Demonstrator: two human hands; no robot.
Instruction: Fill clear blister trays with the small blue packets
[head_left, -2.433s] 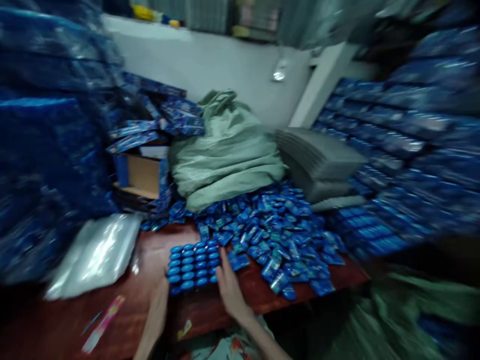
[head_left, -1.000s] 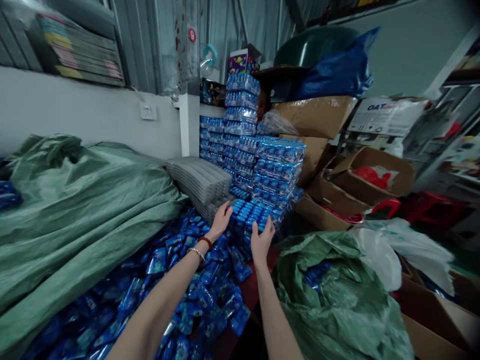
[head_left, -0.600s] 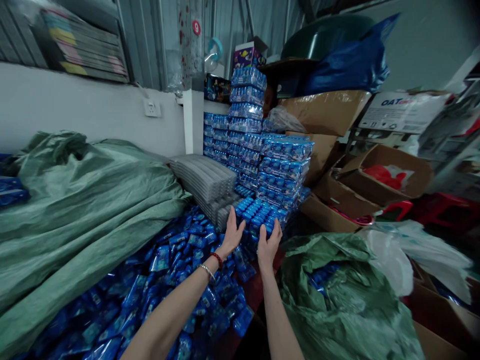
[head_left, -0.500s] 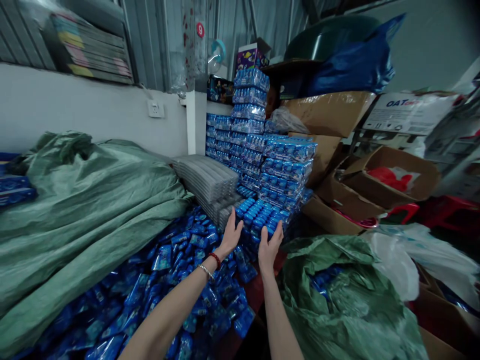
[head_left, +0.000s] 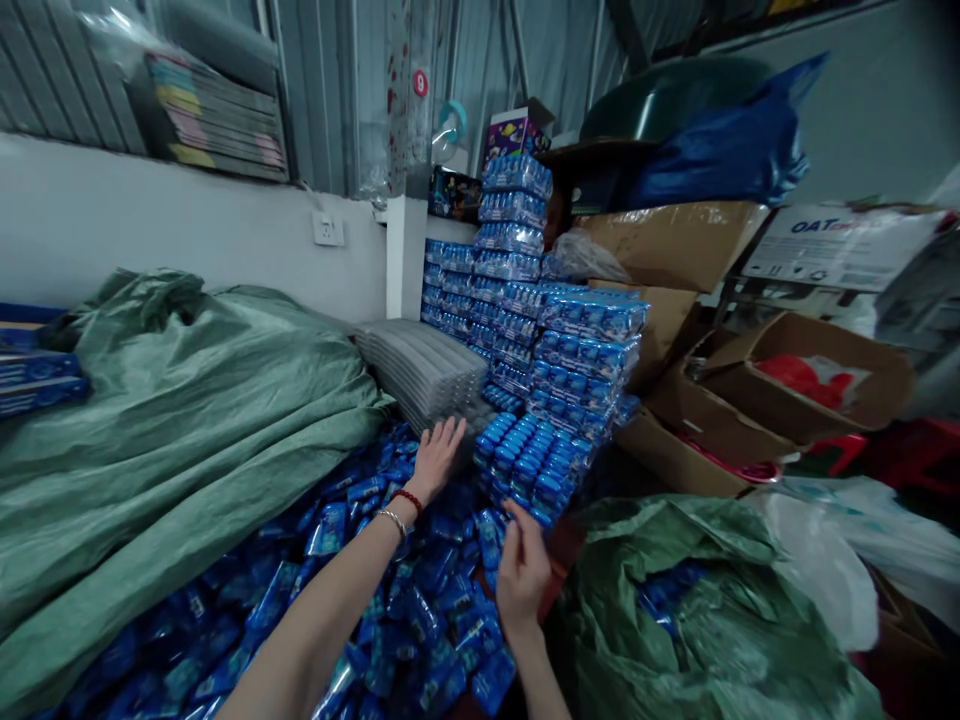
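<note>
My left hand is open, its fingers spread beside the stack of grey plastic trays. A block of small blue bottles, set in tight rows, stands just right of it. Below the block's near edge, my right hand has its fingers curled closed; whether anything is in them does not show. Loose blue packets lie heaped under both forearms. Behind the block rise wrapped packs of blue bottles in tall stacks.
A green tarp covers the left side. At the right front lies an opened green sack with blue things inside. Cardboard boxes are piled behind it, and a white post stands by the wall.
My hands were held on either side of the bottle block. The left one has moved left, away from it, with fingers spread; the right has dropped lower and curled. The view has shifted slightly.
</note>
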